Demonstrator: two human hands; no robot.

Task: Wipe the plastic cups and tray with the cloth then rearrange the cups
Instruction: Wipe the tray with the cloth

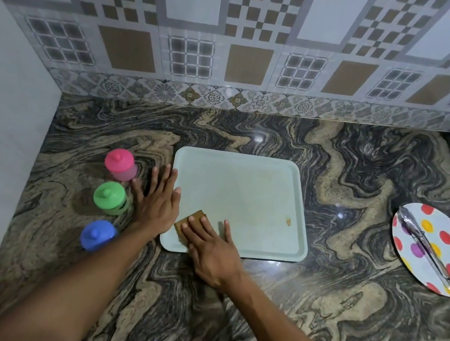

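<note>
On tray (243, 193) near-L corner, cloth (192, 218) under R grip (211, 251) (fingers flat); L grip (158, 202) flat beside tray.

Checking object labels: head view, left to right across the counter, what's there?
Cups → left hand → tray → plate with tongs. Cloth and right hand overlap the tray, so skipped.
</note>
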